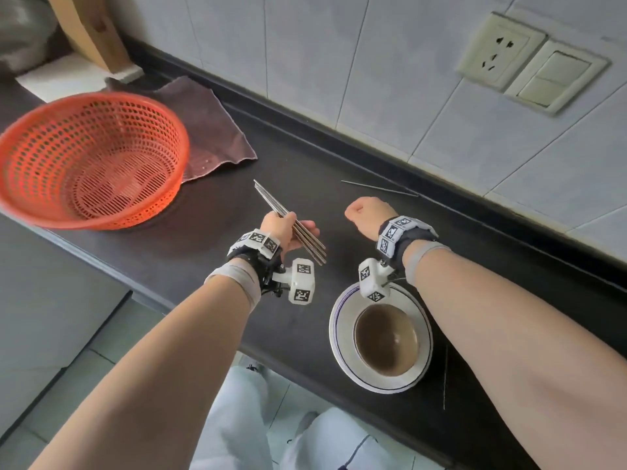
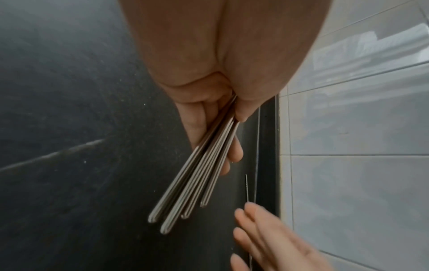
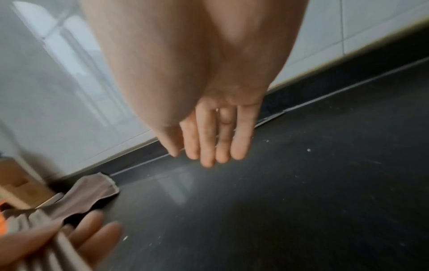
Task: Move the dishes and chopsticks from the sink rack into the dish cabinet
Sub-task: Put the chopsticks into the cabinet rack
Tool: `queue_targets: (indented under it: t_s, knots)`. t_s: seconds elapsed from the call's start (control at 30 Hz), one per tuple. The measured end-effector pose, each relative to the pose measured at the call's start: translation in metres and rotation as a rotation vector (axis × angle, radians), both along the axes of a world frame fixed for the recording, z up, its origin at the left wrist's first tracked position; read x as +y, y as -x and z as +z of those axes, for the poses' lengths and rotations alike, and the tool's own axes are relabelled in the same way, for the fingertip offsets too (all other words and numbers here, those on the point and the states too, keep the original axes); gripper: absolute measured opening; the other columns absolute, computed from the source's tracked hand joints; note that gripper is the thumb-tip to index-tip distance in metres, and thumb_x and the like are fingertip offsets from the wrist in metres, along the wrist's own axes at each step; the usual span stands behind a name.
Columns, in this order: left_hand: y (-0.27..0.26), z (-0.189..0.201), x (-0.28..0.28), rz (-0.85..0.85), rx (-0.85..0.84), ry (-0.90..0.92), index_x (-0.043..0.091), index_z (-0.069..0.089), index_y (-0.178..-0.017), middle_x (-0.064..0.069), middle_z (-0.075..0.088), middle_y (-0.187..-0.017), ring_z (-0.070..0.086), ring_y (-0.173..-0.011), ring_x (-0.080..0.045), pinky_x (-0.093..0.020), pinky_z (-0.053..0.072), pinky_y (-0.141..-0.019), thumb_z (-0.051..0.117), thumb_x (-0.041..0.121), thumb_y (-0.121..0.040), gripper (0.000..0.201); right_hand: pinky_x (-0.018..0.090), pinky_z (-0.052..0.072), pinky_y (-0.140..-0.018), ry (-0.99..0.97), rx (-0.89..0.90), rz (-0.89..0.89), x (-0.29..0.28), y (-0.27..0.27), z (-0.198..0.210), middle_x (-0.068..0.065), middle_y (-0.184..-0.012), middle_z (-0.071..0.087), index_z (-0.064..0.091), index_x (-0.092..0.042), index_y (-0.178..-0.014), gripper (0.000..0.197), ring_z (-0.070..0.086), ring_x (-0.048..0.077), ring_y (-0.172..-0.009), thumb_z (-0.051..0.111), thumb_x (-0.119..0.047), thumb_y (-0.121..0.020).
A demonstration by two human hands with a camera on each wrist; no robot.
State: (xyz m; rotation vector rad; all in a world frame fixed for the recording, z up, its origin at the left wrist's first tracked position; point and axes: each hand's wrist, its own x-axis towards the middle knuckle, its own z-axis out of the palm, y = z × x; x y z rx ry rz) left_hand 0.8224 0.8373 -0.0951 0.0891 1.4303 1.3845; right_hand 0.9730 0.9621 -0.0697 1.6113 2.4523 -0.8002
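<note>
Steel chopsticks (image 1: 291, 228) were bunched in the left hand (image 1: 283, 232), thumb and fingers wrapped around the middle of the bundle just above the dark counter (image 1: 190, 252). The right hand (image 1: 368, 215) was empty, fingers straight and relaxed, hovering near the frame's centre, heading toward the loose chopstick (image 1: 380, 188) lying along the back edge by the tiled wall. Pretty sure that stray was the next grab. To do it clean I'd slide a fingertip under 1 end or roll it off the backsplash lip, since thin metal flat on stone is slippery, then line its tip up with the others before squeezing. The plate (image 1: 342, 351) with the brown bowl (image 1: 386, 340) nested in it sat lower right, right under that wrist, so watch the elbow. The orange basket (image 1: 30, 184) at upper left looked emptied. No cabinet in view.
</note>
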Motion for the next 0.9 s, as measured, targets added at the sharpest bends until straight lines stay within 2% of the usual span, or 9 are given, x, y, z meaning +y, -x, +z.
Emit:
queue_targets:
  t_s: [0.1,0.17,0.3,0.43,0.53,0.6,0.7,0.8,0.9]
  knots:
    - [0.005,-0.012,0.010,-0.052,0.010,0.019,0.002,0.040,-0.115,-0.017,0.071,-0.089,0.074,-0.077,-0.032,-0.038,0.063,-0.063,0.035,0.008,-0.105,0.012,0.036,0.049,-0.102,-0.024,-0.105,-0.056,0.028,0.002,-0.025,0.004,-0.129,0.069,0.069,-0.023,-0.124,0.033,0.063,0.031,-0.118,0.049,-0.031,-0.100]
    - [0.007,-0.017,0.020,-0.081,0.030,0.024,0.004,0.039,-0.112,-0.017,0.070,-0.088,0.073,-0.075,-0.031,-0.035,0.062,-0.059,0.033,0.006,-0.105,0.009,0.038,0.045,-0.107,-0.049,-0.131,-0.073,0.045,0.005,-0.039,0.004,-0.142,0.060,0.058,-0.024,-0.139,0.040,0.057,0.031,-0.128,0.049,-0.027,-0.100]
    - [0.013,-0.029,0.038,-0.135,0.049,0.026,0.003,0.036,-0.114,-0.019,0.070,-0.088,0.072,-0.072,-0.031,-0.035,0.062,-0.056,0.032,0.005,-0.104,0.011,0.045,0.043,-0.110,-0.135,-0.182,-0.102,0.069,0.015,-0.057,0.009,-0.152,0.045,0.040,-0.015,-0.151,0.054,0.046,0.033,-0.138,0.048,-0.010,-0.098]
    - [0.019,-0.035,0.047,-0.150,0.016,0.052,0.003,0.034,-0.113,-0.019,0.067,-0.084,0.070,-0.069,-0.032,-0.035,0.060,-0.053,0.032,0.005,-0.105,0.008,0.048,0.038,-0.114,-0.186,-0.261,-0.079,0.082,0.024,-0.067,0.013,-0.155,0.037,0.033,-0.007,-0.152,0.060,0.038,0.035,-0.142,0.050,-0.003,-0.095]
    - [0.023,-0.037,0.049,-0.158,0.019,0.080,0.003,0.034,-0.113,-0.020,0.066,-0.085,0.069,-0.069,-0.033,-0.039,0.059,-0.058,0.032,0.007,-0.106,0.008,0.047,0.044,-0.106,-0.235,-0.317,-0.041,0.089,0.021,-0.066,0.012,-0.145,0.051,0.043,-0.012,-0.147,0.052,0.044,0.033,-0.137,0.051,-0.005,-0.096]
    - [0.024,-0.039,0.050,-0.171,0.029,0.088,0.002,0.034,-0.114,-0.020,0.067,-0.085,0.069,-0.072,-0.034,-0.045,0.059,-0.068,0.033,0.007,-0.106,0.009,0.046,0.050,-0.100,-0.287,-0.338,-0.038,0.089,0.021,-0.063,0.013,-0.134,0.059,0.057,-0.014,-0.135,0.041,0.051,0.032,-0.128,0.058,-0.007,-0.094]
    - [0.025,-0.039,0.050,-0.190,0.028,0.099,0.002,0.036,-0.115,-0.020,0.068,-0.087,0.069,-0.075,-0.035,-0.049,0.058,-0.077,0.034,0.009,-0.107,0.011,0.043,0.049,-0.099,-0.290,-0.425,-0.040,0.084,0.025,-0.059,0.013,-0.123,0.066,0.067,-0.015,-0.119,0.024,0.053,0.031,-0.121,0.062,-0.012,-0.095]
    - [0.025,-0.037,0.050,-0.213,0.030,0.111,0.002,0.036,-0.113,-0.020,0.068,-0.087,0.070,-0.076,-0.035,-0.049,0.058,-0.078,0.035,0.010,-0.107,0.010,0.040,0.045,-0.099,-0.308,-0.485,0.014,0.077,0.026,-0.055,0.011,-0.119,0.068,0.068,-0.013,-0.113,0.020,0.052,0.031,-0.120,0.065,-0.018,-0.094]
    - [0.024,-0.033,0.050,-0.227,0.048,0.109,0.002,0.036,-0.113,-0.019,0.069,-0.086,0.070,-0.075,-0.034,-0.049,0.059,-0.079,0.035,0.010,-0.107,0.010,0.040,0.041,-0.099,-0.327,-0.512,0.028,0.071,0.025,-0.060,0.012,-0.124,0.066,0.062,-0.009,-0.118,0.025,0.051,0.031,-0.122,0.062,-0.018,-0.095]
